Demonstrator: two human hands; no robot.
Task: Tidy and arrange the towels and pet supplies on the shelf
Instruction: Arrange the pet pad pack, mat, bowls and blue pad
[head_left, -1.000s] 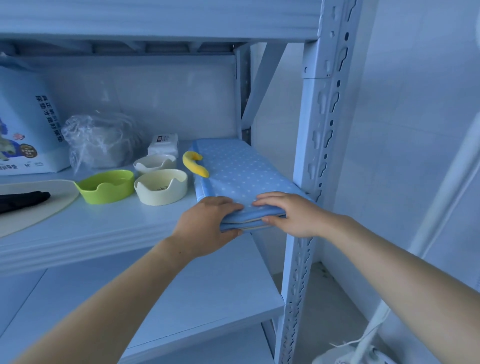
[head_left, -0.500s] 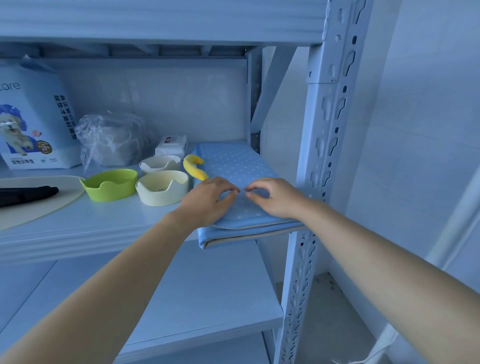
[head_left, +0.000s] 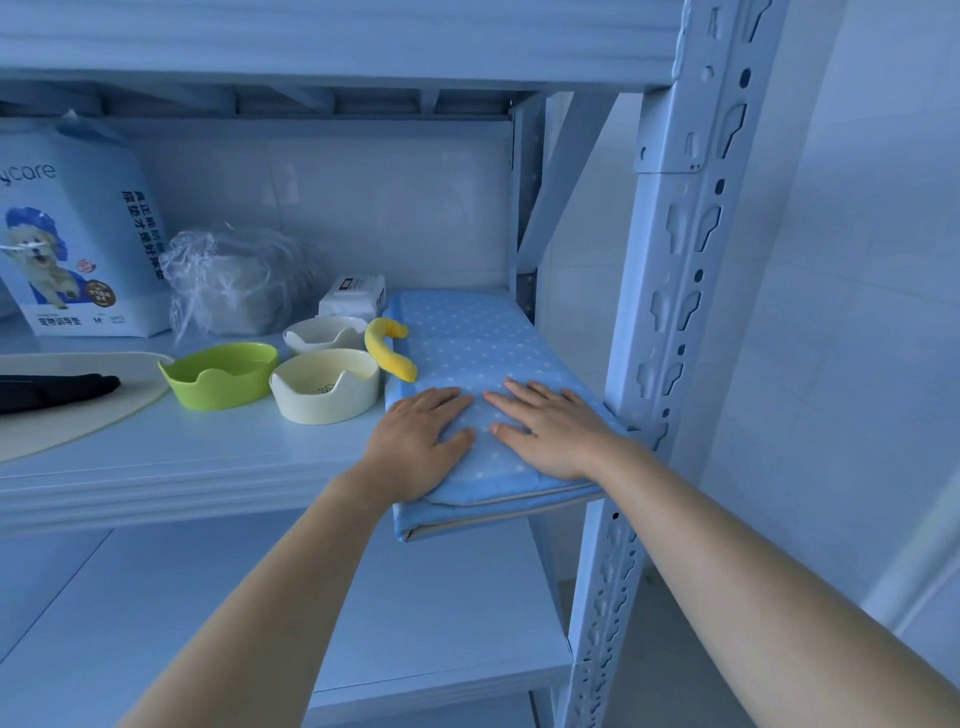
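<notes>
A folded blue towel with white dots (head_left: 467, 343) lies at the right end of the shelf (head_left: 182, 462), its near end hanging over the front edge. My left hand (head_left: 421, 441) and my right hand (head_left: 550, 431) rest flat on its near part, side by side, fingers spread, gripping nothing. A yellow curved toy (head_left: 389, 353) lies against the towel's left edge. To the left stand a cream bowl (head_left: 324, 397), a second cream bowl (head_left: 324, 335) behind it and a green bowl (head_left: 221, 374).
A white wipes pack (head_left: 353, 296), a crumpled clear plastic bag (head_left: 234, 286) and a pet pad package (head_left: 78, 234) stand at the back. A beige mat (head_left: 78, 410) with a black object (head_left: 52, 389) lies at left. The perforated upright post (head_left: 670, 312) stands just right of the towel.
My hands let go of the towel's front edge, moved up onto its top and flattened out. The towel now lies further over the shelf's front edge in view.
</notes>
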